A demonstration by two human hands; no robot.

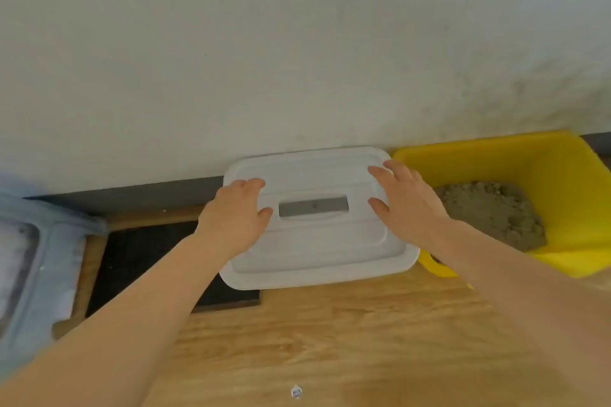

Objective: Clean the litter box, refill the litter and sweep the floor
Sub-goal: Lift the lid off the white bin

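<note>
Blue bin [36, 261] cut off left

No legible text; grey label [313, 206] on white lid [317, 241] too blurred.

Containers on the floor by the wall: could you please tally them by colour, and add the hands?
White: 1, the lidded bin
Yellow: 1, the litter box holding litter
Blue-grey: 1, the container at the left edge
Hands: 2, left hand and right hand, both resting on the white lid
Total: 5
</note>
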